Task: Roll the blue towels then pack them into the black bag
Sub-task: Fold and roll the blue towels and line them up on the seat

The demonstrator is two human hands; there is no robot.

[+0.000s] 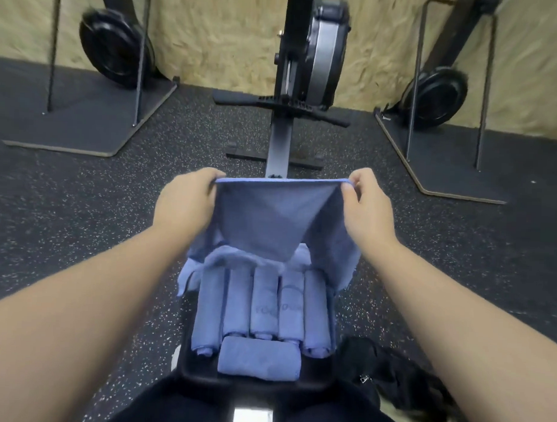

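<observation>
I hold one blue towel point(270, 220) stretched out in the air in front of me. My left hand point(186, 201) pinches its left top corner and my right hand point(364, 204) pinches its right top corner. The towel hangs down from that edge and folds toward a point. Below it, several rolled blue towels point(262, 308) lie side by side on a black seat point(199, 373), with one more roll point(259, 358) laid crosswise in front of them. Loose blue cloth point(228, 256) is bunched behind the rolls. The black bag point(388, 369) lies on the floor at the lower right.
A rowing machine point(304, 57) stands straight ahead, its rail running toward me. Two other machines with black flywheels point(114, 44) point(439, 96) stand on mats left and right against the tan wall. The floor is dark speckled rubber point(81, 210).
</observation>
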